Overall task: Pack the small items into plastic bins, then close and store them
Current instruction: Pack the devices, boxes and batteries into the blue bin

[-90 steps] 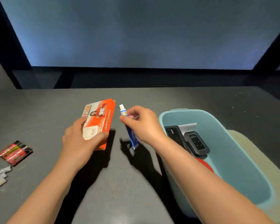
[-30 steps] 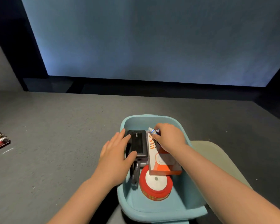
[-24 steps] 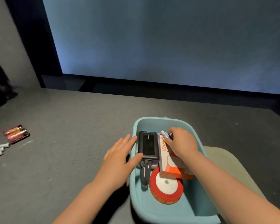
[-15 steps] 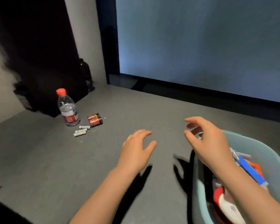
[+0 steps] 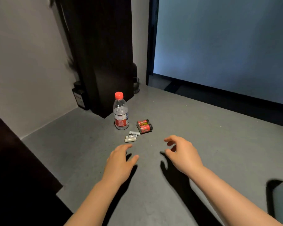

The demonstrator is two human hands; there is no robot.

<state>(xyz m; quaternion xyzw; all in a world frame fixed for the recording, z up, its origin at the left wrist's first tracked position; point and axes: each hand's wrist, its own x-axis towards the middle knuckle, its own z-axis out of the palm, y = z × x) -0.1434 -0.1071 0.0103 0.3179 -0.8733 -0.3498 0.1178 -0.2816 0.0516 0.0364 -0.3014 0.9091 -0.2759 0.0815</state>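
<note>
Red batteries [image 5: 144,126] — two — and three white batteries [image 5: 132,136]; left hand [image 5: 119,163], right hand [image 5: 183,152] empty, relaxed.

We see a red-capped clear water bottle [image 5: 120,114] with a red label, red batteries [image 5: 144,126], white batteries [image 5: 131,136], grey tabletop [image 5: 203,136].

The supporting surface is a flat grey table [image 5: 203,144]. Standing upright on it is a clear water bottle [image 5: 120,113] with a red cap. Just beside the bottle lies a red battery pack [image 5: 144,126]. Near both, three loose white batteries [image 5: 131,136] lie flat.
</note>
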